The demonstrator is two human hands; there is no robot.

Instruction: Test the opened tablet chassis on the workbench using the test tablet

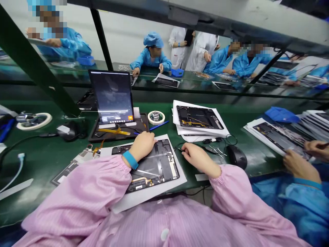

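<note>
An opened tablet housing (164, 161) with dark internal parts and flex cables lies on a white sheet (180, 176) before me. My left hand (143, 145) rests over its upper edge, wearing a blue wristband (130, 160). Its fingers are curled together, and whatever they may hold is hidden. Right of the housing, my right hand (196, 157) is closed in a pinch above the green bench. A small thin thing with a pale tip shows at its fingertips, too small to name. Thin black cables (214, 140) lie just beyond that hand.
Behind the housing a lit tablet screen (113, 97) stands in a black tray (94, 137). Another opened housing (199, 117) lies on papers. A tape roll (156, 117), blue pen (159, 126) and black mouse (236, 157) are around. A co-worker's hands (300, 168) work at right.
</note>
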